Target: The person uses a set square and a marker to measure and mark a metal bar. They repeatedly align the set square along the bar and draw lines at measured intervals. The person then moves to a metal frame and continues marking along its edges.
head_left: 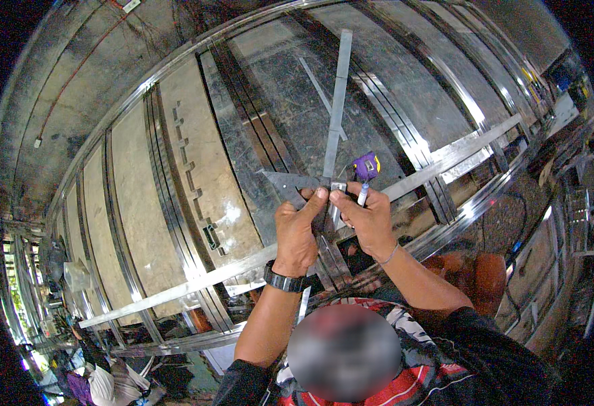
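Observation:
My left hand (pixel 298 230) is closed, thumb and fingers pinching the corner of a flat metal square (pixel 337 101). Its long blade points away from me, and a grey triangular part (pixel 285 181) juts out to the left. My right hand (pixel 368 218) is closed beside it. Its thumb and finger pinch a small shiny metal piece (pixel 337 187), which meets the square's corner. A white and blue pen (pixel 362 195) sticks up between the right fingers. Just beyond that hand lies a purple and yellow tape measure (pixel 366 166). The fingers hide part of the small piece.
Beneath my hands is a wide metal frame with cross rails (pixel 175 223) over board panels (pixel 131 223). A long flat bar (pixel 243 262) crosses its near side. Beyond my hands lies a thin strip (pixel 322 98). Small channel pieces (pixel 211 237) line the left board.

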Motion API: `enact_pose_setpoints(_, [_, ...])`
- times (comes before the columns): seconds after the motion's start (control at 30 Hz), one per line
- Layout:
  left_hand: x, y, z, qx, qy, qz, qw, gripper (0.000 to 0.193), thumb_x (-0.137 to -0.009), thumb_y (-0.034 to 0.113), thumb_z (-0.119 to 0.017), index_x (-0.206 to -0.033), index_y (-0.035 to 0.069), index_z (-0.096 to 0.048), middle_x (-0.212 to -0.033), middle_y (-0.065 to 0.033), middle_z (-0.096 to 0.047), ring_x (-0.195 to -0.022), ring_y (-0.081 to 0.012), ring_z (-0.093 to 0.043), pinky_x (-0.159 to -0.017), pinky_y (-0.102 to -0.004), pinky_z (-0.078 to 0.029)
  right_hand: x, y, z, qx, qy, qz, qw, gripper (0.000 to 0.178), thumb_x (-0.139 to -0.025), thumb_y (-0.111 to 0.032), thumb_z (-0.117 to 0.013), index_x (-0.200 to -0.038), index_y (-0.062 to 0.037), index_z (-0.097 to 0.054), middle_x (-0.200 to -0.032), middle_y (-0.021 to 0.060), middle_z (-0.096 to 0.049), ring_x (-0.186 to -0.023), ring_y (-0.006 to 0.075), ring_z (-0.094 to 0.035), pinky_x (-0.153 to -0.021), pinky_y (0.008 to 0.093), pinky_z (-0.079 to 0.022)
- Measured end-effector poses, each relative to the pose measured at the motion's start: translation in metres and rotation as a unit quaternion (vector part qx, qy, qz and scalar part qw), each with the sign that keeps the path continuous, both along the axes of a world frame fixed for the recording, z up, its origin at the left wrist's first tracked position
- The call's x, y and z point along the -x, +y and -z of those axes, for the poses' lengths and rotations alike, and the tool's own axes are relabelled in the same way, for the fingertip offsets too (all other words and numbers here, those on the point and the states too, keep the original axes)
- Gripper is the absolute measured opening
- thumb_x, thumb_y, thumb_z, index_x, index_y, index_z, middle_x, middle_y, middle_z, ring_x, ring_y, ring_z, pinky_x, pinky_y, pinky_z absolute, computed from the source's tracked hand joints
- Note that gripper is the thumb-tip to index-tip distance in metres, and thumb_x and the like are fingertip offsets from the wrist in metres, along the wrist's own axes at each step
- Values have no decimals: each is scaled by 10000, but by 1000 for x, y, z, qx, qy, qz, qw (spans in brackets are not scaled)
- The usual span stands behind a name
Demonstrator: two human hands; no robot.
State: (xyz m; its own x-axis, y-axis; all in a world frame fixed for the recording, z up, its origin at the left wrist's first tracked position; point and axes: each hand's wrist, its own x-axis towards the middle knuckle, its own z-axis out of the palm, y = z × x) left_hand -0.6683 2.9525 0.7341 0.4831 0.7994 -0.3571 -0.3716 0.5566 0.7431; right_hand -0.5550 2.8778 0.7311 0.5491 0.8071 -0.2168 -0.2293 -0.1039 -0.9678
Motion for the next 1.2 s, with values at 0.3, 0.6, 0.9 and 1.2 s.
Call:
enact_pose_setpoints(0.3, [0, 0, 6, 3, 7, -1, 1000, 125, -894, 107, -746, -898, 131, -624, -897, 0, -690, -800, -118, -641, -709, -268, -502, 0, -2, 2, -6, 11, -8, 1000, 215, -916, -225, -741, -1012, -32, -747, -775, -61, -659, -637, 20, -501, -544, 216, -388])
enact_pose_setpoints(0.6, [1, 1, 7, -3, -1, 10, 1000, 121, -890, 99, -746, -911, 125, -629, -893, 9, -676, -807, -119, -625, -721, -270, -488, -2, -1, 0, 11, -25, -19, 999, 221, -919, -229, -729, -986, -19, -752, -734, -48, -653, -621, 29, -508, -535, 228, -397])
enact_pose_setpoints(0.9, [2, 3, 11, -23, 17, 15, 999, 81, -920, 121, -709, -930, 107, -630, -908, 1, -680, -809, -118, -622, -741, -276, -488, -1, 0, -1, 6, -10, -21, 1000, 221, -918, -231, -733, -994, -24, -753, -724, -59, -641, -617, 23, -499, -529, 225, -388])
enact_pose_setpoints(1.2, [2, 3, 6, -19, 13, -1, 1000, 116, -893, 127, -747, -928, 117, -637, -904, 4, -688, -815, -118, -635, -728, -279, -493, 3, 4, -5, 4, -30, -10, 999, 219, -932, -233, -717, -983, -22, -747, -725, -68, -631, -622, 19, -472, -534, 222, -367])
